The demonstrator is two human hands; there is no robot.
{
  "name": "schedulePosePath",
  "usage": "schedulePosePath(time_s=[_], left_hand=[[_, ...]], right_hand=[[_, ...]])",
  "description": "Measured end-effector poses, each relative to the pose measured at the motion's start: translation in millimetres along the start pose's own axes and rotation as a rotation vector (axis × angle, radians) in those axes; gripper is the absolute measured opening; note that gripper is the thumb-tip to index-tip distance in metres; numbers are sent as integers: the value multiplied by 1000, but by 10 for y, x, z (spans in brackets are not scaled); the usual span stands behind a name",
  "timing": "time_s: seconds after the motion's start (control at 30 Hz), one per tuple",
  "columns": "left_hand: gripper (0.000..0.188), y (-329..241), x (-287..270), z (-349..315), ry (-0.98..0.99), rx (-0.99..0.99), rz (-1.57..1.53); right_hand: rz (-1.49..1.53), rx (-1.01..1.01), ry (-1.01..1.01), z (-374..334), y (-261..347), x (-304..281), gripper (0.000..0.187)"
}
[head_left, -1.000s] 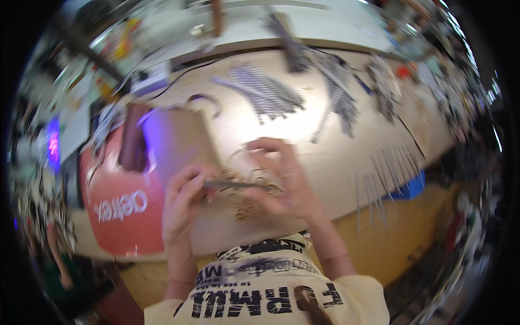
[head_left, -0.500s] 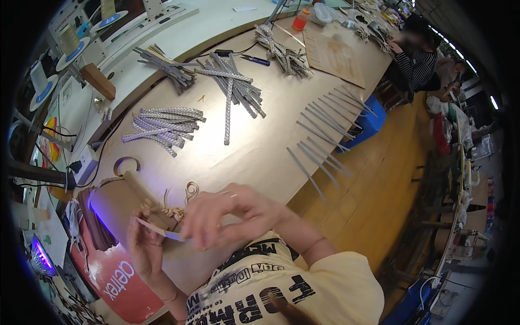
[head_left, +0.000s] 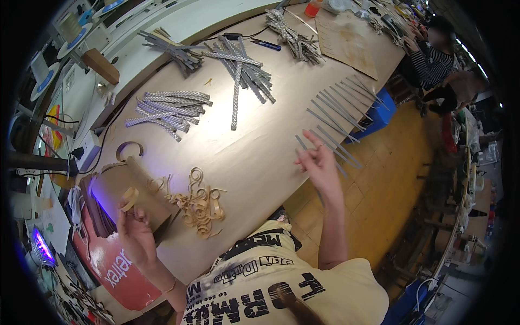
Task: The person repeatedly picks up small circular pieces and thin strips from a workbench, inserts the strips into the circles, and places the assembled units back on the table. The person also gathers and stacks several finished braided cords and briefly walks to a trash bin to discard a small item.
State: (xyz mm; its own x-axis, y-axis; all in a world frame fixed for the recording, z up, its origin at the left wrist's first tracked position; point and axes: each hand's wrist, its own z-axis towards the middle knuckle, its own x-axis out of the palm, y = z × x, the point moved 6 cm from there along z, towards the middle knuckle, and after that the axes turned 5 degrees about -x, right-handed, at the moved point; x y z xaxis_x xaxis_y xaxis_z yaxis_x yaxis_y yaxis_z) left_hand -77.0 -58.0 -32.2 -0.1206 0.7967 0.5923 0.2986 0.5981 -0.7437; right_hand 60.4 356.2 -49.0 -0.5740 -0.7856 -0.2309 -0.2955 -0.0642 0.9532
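left hand (head_left: 135, 235) had fingers pinched on a tan curl (head_left: 130, 198) | right hand (head_left: 319, 161) was by the grey strips (head_left: 333, 125), couldn't tell if gripping | imo partway: decent curl heap (head_left: 200, 211) already there, no clue how many strips were left
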Motion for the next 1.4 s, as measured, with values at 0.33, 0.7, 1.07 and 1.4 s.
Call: schedulePosePath(time_s=[0.33,0.7,1.07,1.4], left_hand=[[16,429,425,-238,144,-91,434],[13,811,640,-429,271,319,1351],[17,917,564,-323,230,360,1488],[16,784,627,15,101,445,1489]], right_hand=[[997,374,290,260,-430,403,47],[-673,-47,-82,311,-313,266,58],[-606,98,-25,215,-206,280,62],[-641,249,51,246,-213,221,55]])
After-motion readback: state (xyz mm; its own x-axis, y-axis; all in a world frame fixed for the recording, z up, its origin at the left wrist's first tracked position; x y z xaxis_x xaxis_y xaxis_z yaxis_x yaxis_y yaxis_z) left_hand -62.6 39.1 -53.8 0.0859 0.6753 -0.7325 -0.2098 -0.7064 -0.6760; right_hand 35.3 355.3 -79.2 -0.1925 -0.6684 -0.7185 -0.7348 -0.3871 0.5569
